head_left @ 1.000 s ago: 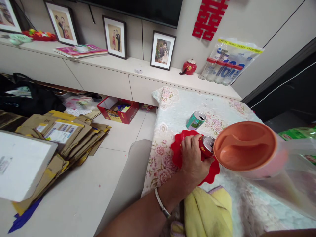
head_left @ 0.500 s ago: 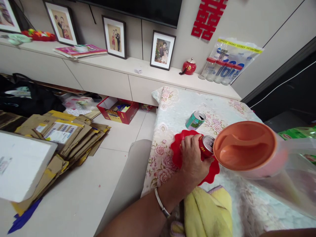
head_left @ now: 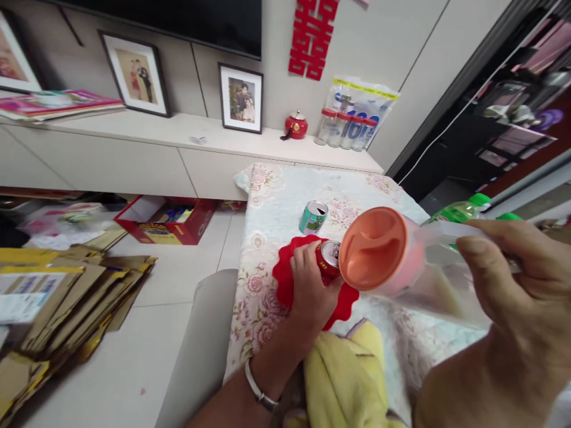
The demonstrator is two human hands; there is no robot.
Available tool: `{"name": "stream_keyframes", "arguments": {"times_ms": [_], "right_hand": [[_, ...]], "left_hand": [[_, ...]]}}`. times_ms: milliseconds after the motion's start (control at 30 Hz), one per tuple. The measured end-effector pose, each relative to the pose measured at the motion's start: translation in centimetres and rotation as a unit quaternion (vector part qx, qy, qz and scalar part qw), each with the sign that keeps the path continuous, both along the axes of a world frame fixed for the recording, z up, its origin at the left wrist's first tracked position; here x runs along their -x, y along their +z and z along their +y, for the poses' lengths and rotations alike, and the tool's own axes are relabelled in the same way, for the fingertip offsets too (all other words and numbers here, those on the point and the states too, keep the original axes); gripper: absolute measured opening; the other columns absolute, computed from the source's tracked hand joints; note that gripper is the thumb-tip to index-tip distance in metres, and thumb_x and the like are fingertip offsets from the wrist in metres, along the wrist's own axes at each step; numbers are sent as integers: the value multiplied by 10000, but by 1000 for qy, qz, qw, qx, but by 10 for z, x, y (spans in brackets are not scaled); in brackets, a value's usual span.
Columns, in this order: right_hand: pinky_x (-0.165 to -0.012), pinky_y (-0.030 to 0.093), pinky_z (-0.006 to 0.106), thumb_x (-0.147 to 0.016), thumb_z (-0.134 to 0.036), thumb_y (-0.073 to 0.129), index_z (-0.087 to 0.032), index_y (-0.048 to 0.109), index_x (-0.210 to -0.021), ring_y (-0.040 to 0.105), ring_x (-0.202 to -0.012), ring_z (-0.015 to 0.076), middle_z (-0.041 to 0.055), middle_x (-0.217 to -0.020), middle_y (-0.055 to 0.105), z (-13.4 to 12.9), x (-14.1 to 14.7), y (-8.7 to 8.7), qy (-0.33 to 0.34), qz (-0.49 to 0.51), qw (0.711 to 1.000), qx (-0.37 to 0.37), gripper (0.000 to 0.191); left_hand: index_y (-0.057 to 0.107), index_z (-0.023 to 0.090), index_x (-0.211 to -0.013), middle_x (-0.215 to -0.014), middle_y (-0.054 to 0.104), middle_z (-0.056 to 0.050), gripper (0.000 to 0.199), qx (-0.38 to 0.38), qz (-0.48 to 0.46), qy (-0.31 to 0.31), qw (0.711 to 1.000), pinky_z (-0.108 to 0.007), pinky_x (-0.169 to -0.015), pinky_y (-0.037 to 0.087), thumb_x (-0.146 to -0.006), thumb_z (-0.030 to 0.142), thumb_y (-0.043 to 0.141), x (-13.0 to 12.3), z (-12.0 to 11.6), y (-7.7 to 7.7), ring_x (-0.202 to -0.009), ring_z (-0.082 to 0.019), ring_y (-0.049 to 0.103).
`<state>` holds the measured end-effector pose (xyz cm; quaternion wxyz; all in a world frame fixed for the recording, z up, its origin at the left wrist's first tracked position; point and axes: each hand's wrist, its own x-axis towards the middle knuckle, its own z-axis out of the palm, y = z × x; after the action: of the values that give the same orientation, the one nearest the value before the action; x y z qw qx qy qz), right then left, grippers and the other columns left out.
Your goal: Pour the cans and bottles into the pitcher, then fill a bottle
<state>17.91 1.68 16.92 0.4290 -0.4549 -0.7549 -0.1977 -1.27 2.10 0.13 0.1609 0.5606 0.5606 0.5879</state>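
My left hand [head_left: 312, 285] is wrapped round a red can [head_left: 329, 260] that stands on a red scalloped mat [head_left: 285, 279]. My right hand [head_left: 513, 285] grips the handle of a translucent pitcher [head_left: 437, 285] with an orange lid [head_left: 373, 248]. The pitcher is tilted toward the red can, its lid right beside the can's open top. Whether liquid flows between them cannot be made out. Behind the red can stands an opened green can [head_left: 313, 217]. A yellow cloth [head_left: 348, 380] lies crumpled near my left forearm.
The floral tablecloth [head_left: 276, 208] covers the table. Green-capped bottles [head_left: 464, 208] stand at its right. Beyond is a shelf [head_left: 178, 128] with picture frames [head_left: 241, 98], a red pot [head_left: 295, 126] and red-lidded jars [head_left: 345, 131]. Flattened cardboard [head_left: 89, 297] and a red box [head_left: 167, 220] lie on the floor.
The view has swung to the right, bringing my right hand on the pitcher's handle into sight. My left hand still holds the red can, and the pitcher is still tilted beside it.
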Motion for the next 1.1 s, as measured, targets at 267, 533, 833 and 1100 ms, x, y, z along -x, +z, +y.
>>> {"name": "stream_keyframes", "arguments": {"times_ms": [267, 533, 833, 1100], "right_hand": [[-503, 316, 207, -992, -355, 680, -156, 688, -798, 436, -508, 46, -42, -601, 564, 13, 0, 1, 53, -3, 999, -9, 278], [-522, 308, 255, -944, -543, 691, -185, 587, -663, 399, -537, 94, -27, -582, 441, 57, -29, -23, 113, 256, 950, 135, 466], [-423, 201, 221, -660, -644, 895, -187, 564, -593, 319, -445, 65, -33, -515, 445, 90, -51, -43, 179, 517, 824, 146, 568], [-405, 194, 212, -585, -656, 922, -193, 560, -571, 307, -439, 65, -42, -492, 404, 94, -53, -43, 183, 548, 801, 154, 588]], "left_hand": [[528, 236, -1280, -1212, 611, -90, 627, 6, 5, -4, 1000, -525, -1000, 517, -728, 154, 814, 4, 2, -2, -1139, -308, 592], [539, 249, -1276, -1252, 606, -82, 692, 54, -12, -11, 998, -575, -1063, 490, -657, 188, 844, 9, 5, -2, -1208, -336, 578], [539, 223, -1281, -1253, 603, -103, 650, 50, -2, -20, 999, -590, -1075, 474, -694, 274, 812, 12, 5, -3, -1225, -354, 562], [539, 239, -1275, -1257, 604, -96, 648, 58, -10, -17, 998, -584, -1087, 470, -691, 291, 815, 12, 6, -5, -1219, -345, 572]]}}
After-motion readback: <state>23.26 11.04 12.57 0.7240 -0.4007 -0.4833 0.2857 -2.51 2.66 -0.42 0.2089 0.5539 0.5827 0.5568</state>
